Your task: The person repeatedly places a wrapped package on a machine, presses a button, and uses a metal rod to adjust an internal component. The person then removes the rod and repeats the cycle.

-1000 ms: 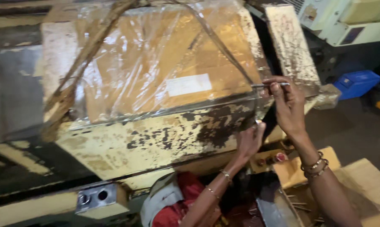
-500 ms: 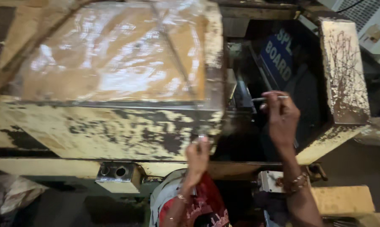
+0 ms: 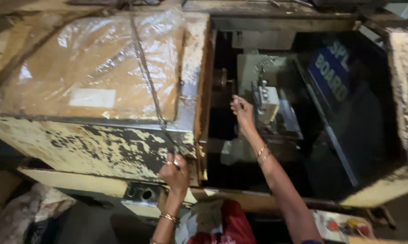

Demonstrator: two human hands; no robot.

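Right hand (image 3: 242, 111): reached into the open machine bay, fingers loosely curled, thumb and forefinger pinched together; whether anything small is pinched between them cannot be told. Positioned just left of the pale tool block (image 3: 268, 102), near but apparently not touching. Tool block to the right of and slightly beyond the hand, with its long axis running near to far. Dark spindle (image 3: 223, 81) further in, to the far left of the hand.

Left hand (image 3: 174, 174): closed around the lower right corner of the sliding door (image 3: 100, 86), at its chipped cream edge. Door pushed left, film-covered window facing up, bay exposed to its right.

Right hand much nearer the tool block; left hand well apart from it, outside the bay. Blue panel (image 3: 332, 74) on the right inner wall. Push-buttons (image 3: 346, 225) on the near right edge.
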